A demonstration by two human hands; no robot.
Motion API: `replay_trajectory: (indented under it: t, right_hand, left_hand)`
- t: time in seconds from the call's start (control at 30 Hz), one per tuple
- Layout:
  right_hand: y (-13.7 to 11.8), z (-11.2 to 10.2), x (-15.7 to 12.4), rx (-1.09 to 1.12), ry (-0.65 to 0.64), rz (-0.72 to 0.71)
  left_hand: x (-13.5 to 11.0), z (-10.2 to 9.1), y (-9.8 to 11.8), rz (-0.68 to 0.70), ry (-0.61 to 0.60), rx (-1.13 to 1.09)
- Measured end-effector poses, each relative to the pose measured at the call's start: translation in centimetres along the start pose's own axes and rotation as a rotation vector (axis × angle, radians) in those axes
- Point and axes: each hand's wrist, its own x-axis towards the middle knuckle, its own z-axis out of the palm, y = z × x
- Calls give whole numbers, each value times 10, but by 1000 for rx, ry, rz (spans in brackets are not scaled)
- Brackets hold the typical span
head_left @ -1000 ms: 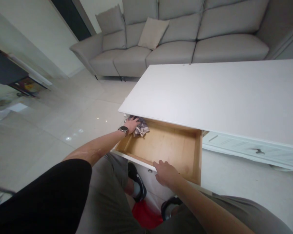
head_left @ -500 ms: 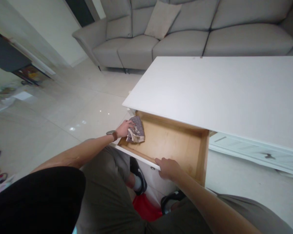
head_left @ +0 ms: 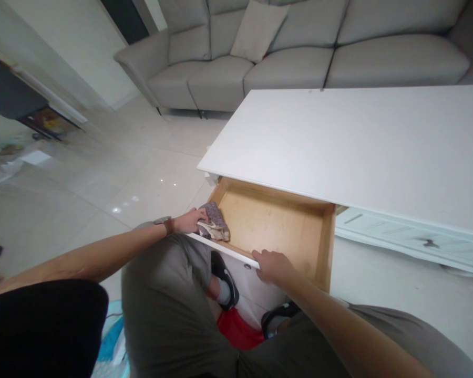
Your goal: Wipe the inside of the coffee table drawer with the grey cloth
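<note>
A wooden drawer [head_left: 268, 215] with a white front is pulled out from the white coffee table [head_left: 331, 142]. My left hand [head_left: 189, 220] is closed on a folded grey-brown cloth [head_left: 215, 220], which lies against the drawer's inside at the front left corner. Its palm side and some fingertips are hidden by the cloth. My right hand [head_left: 274, 268] grips the top edge of the drawer front, fingers curled over it near the round knob [head_left: 247, 266]. Apart from the cloth, bare wood shows inside the drawer.
A grey sofa [head_left: 291, 68] with a cushion [head_left: 258, 31] stands behind the table. A second drawer front [head_left: 410, 239] is shut at the right. My knees are close to the open drawer, and a red object [head_left: 238, 328] lies between my feet.
My left hand and the cloth have moved toward me and to the left, from the drawer's left side to its front left corner. My right hand keeps its hold on the drawer front.
</note>
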Motion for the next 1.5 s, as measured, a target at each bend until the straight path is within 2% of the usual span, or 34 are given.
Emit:
replay_trajectory:
  t: [0.17,0.33,0.53,0.8,0.97,1.27,1.5]
  right_hand:
    - [-1,0,-3,-4,18,24]
    - [-1,1,-3,-22,37,33]
    - [-4,0,-3,-27,32,36]
    - [-7,-1,-2,-10,35,68]
    - [-8,-2,-2,-12,24,76]
    - [-9,-3,-2,-6,31,81]
    - [-9,0,-1,0,40,85]
  left_hand:
    - [15,1,4,31,-64,53]
    - [21,5,-6,114,-10,9]
    - [22,11,-15,109,51,-8]
    - [37,1,-19,112,51,-15]
    - [57,-10,-21,118,59,-1]
    - [107,-26,-30,116,94,92]
    - [139,-42,-32,61,116,160]
